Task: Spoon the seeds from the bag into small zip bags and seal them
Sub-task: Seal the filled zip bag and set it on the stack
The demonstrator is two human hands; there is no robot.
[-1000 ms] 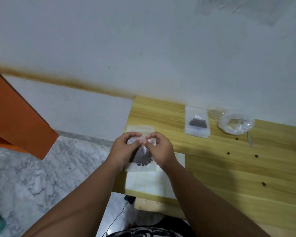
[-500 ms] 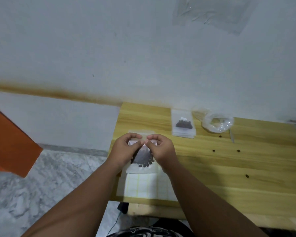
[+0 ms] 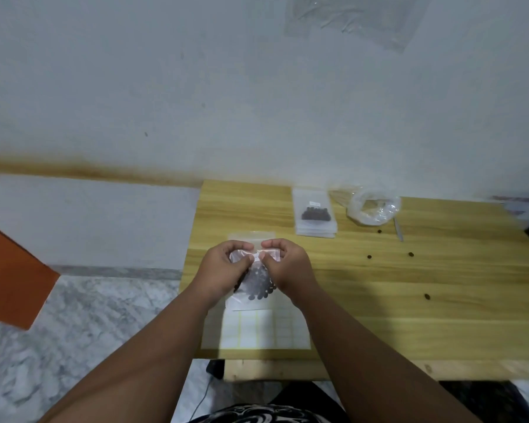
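Seeds (image 3: 258,283), dark and rounded, are sitting in a loose heap in the lower half of the small zip bag (image 3: 247,303) that we are watching at the near left corner of the wooden table (image 3: 409,300). Its plastic is clear and a little crinkled, and a pale pinkish strip is running across its top between the fingertips. We cannot tell whether that strip is pressed closed.

Both hands are working on the bag. The left hand (image 3: 222,270) is curling round its left side, thumb and forefinger pinching the top edge. The right hand (image 3: 291,270) is doing the same on the right side, and the two thumbs are almost meeting at the middle of the strip. The bag's lower edge is lying over a sheet of blank white labels (image 3: 257,331) near the table's front edge. Just beyond the fingers we are seeing a pale translucent edge (image 3: 251,235), and we cannot say whether it belongs to this bag or to another.

Farther back, a stack of zip bags (image 3: 315,232) is lying flat, the top one holding a dark clump of seeds. Just right of it a large clear bag (image 3: 373,206) is standing open and crumpled, with a thin metal tool (image 3: 398,231) beside it. Loose seeds (image 3: 369,257) are lying scattered across the right side of the table.

Left of the table we are seeing a marble floor (image 3: 74,331) and an orange panel (image 3: 9,270). A grey-white wall (image 3: 196,87) is rising behind, with a sheet of clear plastic (image 3: 355,19) on it.
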